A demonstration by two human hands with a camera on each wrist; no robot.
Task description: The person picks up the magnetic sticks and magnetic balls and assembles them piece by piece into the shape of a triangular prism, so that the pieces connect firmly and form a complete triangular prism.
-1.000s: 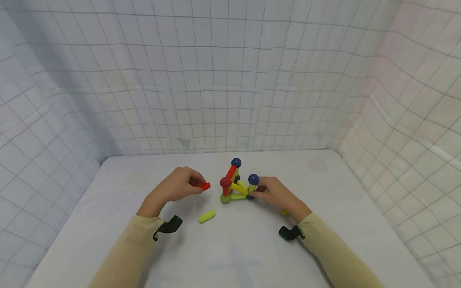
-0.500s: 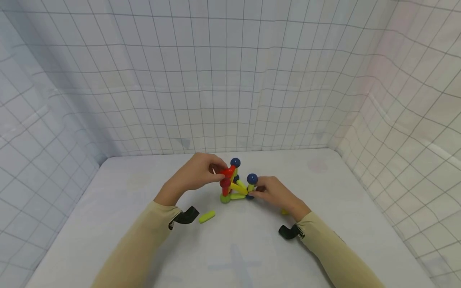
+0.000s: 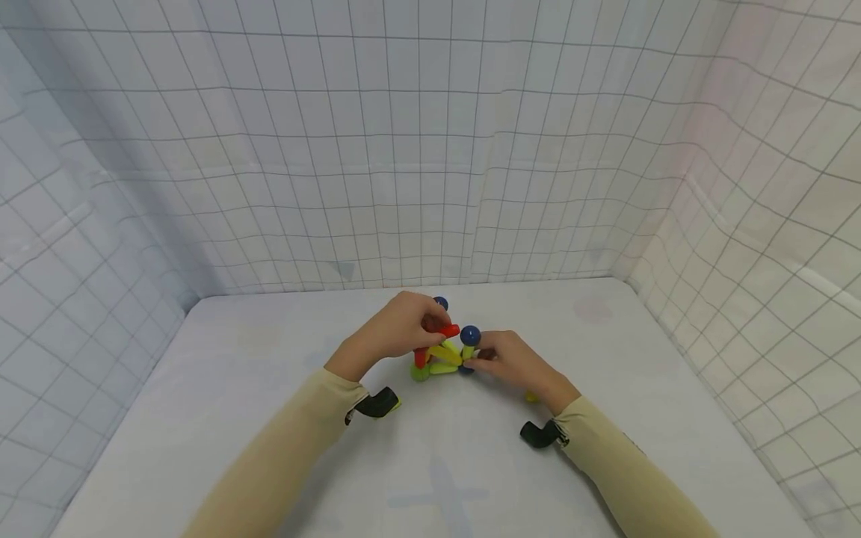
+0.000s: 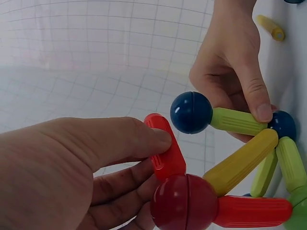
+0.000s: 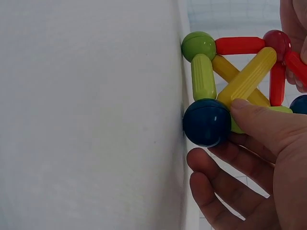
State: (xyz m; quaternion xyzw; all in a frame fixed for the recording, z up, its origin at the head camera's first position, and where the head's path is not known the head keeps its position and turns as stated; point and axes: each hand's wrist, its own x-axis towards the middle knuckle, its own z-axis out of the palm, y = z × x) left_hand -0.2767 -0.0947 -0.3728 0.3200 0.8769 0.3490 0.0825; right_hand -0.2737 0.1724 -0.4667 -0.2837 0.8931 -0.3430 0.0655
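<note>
A structure of magnetic balls and rods stands on the table between both hands. My left hand (image 3: 410, 326) pinches a red rod (image 4: 168, 151) between thumb and fingers, its lower end right at the red ball (image 4: 184, 205). The rod's free end points towards the upper blue ball (image 4: 191, 112). Low on the right side, my right hand (image 3: 510, 360) grips the upright light green rod (image 4: 236, 121) just by the lower blue ball (image 5: 207, 122). A yellow rod (image 4: 242, 160) slants between that ball and the red one. A green ball (image 5: 198, 46) forms another bottom corner. The left hand hides the structure's back in the head view.
A loose yellow rod (image 4: 271, 28) lies beside the right wrist. Black wrist mounts (image 3: 378, 403) stick out from both sleeves; the left one covers most of a loose light green rod (image 3: 397, 404). Grid-patterned cloth (image 3: 430, 149) surrounds the white table (image 3: 430, 463).
My left hand has carried the red rod rightwards from beside the structure to the red ball at its top. My right hand has kept its place and grip.
</note>
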